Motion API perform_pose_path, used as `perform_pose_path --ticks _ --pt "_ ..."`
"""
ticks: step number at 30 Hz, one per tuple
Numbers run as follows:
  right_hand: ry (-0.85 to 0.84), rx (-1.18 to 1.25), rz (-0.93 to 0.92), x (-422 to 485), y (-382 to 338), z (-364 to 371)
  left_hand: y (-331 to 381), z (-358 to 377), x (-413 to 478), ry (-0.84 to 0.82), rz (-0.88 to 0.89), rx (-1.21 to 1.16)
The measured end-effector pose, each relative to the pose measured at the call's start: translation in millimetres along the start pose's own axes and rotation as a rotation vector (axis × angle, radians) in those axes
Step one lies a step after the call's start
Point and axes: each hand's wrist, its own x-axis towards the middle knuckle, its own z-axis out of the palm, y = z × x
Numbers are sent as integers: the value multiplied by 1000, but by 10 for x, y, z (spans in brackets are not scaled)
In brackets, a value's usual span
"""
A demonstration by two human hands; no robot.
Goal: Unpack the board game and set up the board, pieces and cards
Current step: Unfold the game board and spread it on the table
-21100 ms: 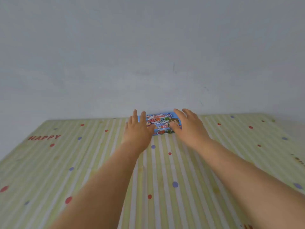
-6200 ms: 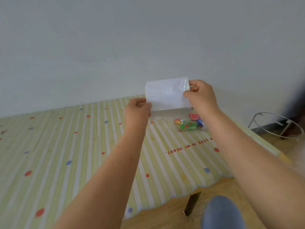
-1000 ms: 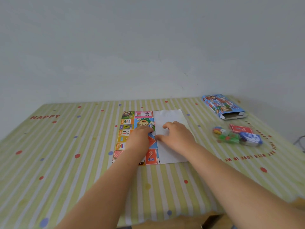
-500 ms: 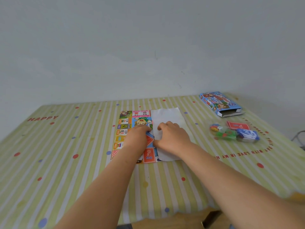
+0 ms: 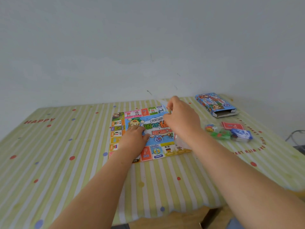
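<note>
Paper, thin and creased, is what the board (image 5: 153, 129) is made of, and that explains both grips. It lies printed side up in the middle of the table (image 5: 186, 216), toward the far edge, with its right part not yet spread flat. The left hand (image 5: 133, 138) rests on the board's left half with its fingers laid out and pressing down. This seems meant to pin the sheet so it neither slides on the striped cloth (image 5: 66, 162) nor springs back on its folds. The right hand (image 5: 179, 119) is raised over the board's right half, its fingers curled and pinching what looks like the edge of a folded leaf. The leaf is blurred, so I cannot tell how far it is opened. The hands are apart, one anchoring and one lifting.

Everything else sits along the table's right edge, out of the opening sheet's way. The box (image 5: 214, 104) lies near the far right corner with its open end toward the near edge. Nearer, a clear bag of pieces (image 5: 217, 133) lies beside the red cards (image 5: 231, 126) and a blue pack (image 5: 241, 134).

I judge the unfolding to be the step in hand, with pieces and cards not yet laid out. The leaf needs carrying rightward and smoothing; a quick pull could tear a crease.
</note>
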Motion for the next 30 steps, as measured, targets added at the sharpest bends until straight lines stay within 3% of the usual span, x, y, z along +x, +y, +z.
perform_pose_path --ticks 8,13,24,30 --pt "92 -88 46 208 466 -209 -122 -104 43 -22 18 24" --pt "-15 -305 80 156 699 -233 -78 -83 63 -54 -9 50" --pt "-252 -422 28 -18 802 210 -60 16 68 10 3 19" --pt "-262 -528 -33 -5 779 305 -73 -23 79 -24 -12 0"
